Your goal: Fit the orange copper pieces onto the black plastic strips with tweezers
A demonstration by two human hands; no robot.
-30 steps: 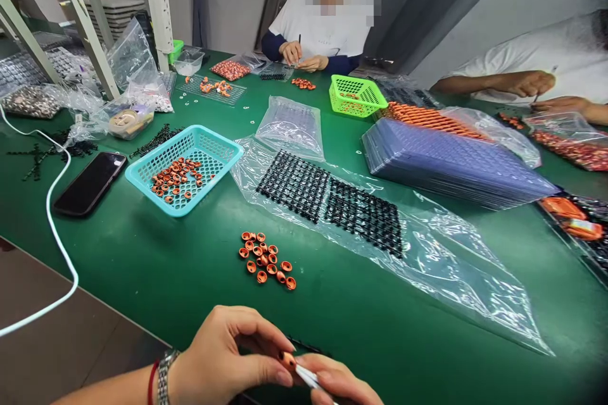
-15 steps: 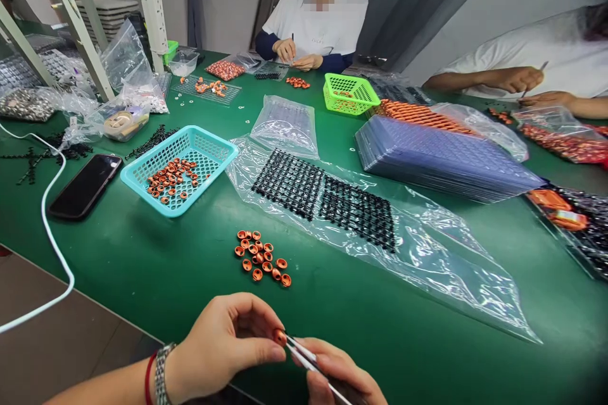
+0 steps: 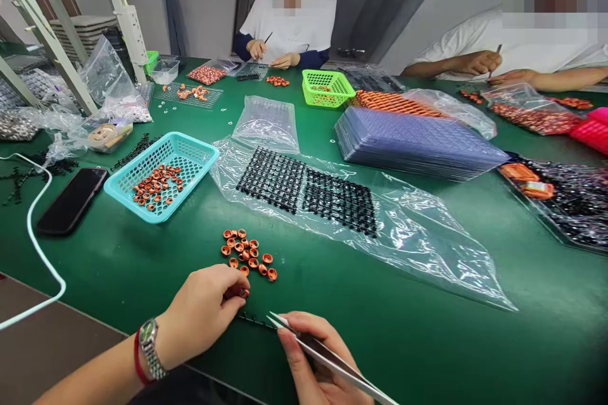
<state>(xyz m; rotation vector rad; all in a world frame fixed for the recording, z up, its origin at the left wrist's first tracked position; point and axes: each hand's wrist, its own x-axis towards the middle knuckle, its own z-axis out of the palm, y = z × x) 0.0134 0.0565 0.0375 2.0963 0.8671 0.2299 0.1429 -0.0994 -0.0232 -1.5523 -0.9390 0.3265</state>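
My left hand (image 3: pixel 209 307), with its fingers closed, is low over the table just below a loose pile of small orange cup-shaped pieces (image 3: pixel 242 252). An orange cup-shaped piece (image 3: pixel 244 293) shows at its fingertips, partly hidden by them. My right hand (image 3: pixel 316 361) grips a pair of tweezers (image 3: pixel 327 364), whose two tips are slightly apart and point up and left. Between the hands lies a thin black strip with small prongs (image 3: pixel 259 321); its left part is hidden behind my left hand.
A blue basket (image 3: pixel 161 218) holds more orange pieces, with a phone (image 3: pixel 71 201) to its left. Black strips (image 3: pixel 306 190) lie in rows on clear plastic film (image 3: pixel 427 253). Clear trays (image 3: pixel 408 145) are stacked behind. Two people (image 3: pixel 289 19) work across the table, a green basket (image 3: pixel 327 98) between them.
My left hand has moved up and left, away from the tweezers, towards the pile. The tweezers no longer touch the orange piece. The black strip now shows, and the whole view has shifted.
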